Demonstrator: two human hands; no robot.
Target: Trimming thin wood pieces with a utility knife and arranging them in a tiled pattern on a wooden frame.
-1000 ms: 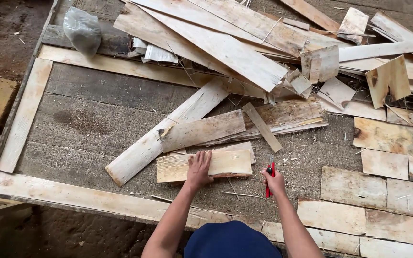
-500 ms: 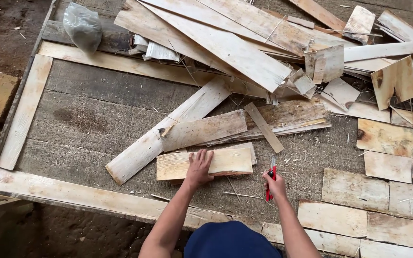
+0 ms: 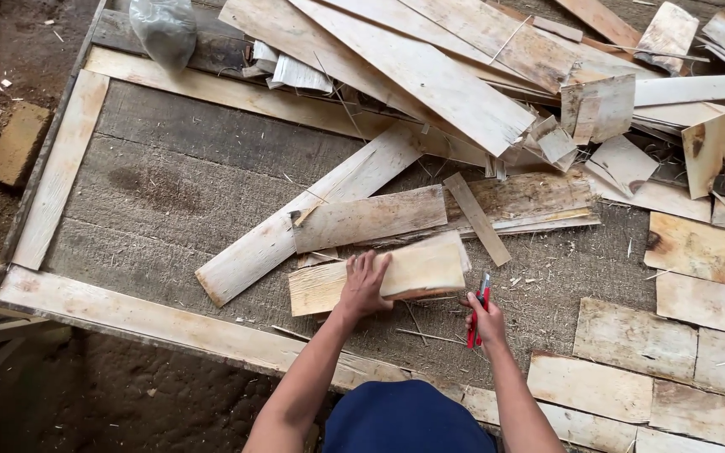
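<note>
My left hand (image 3: 364,285) lies flat on a short stack of pale wooden boards (image 3: 417,270) resting on the grey work surface (image 3: 169,193), fingers spread over the near edge. A little to the right, my right hand (image 3: 484,317) grips a red-handled tool (image 3: 480,304) that points up toward the stack's right end. Just beyond the stack lie a longer weathered board (image 3: 371,218) and a long pale plank (image 3: 295,226) set diagonally.
A big heap of wood offcuts (image 3: 463,59) covers the far and right side. Flat boards (image 3: 681,335) are laid side by side at the right. A pale wooden frame (image 3: 60,168) borders the surface, with a grey bag (image 3: 164,29) at its far edge and dirt ground to the left.
My left hand has shifted slightly on the board stack and my right hand with the red tool has edged closer to it. The view has tilted a little.
</note>
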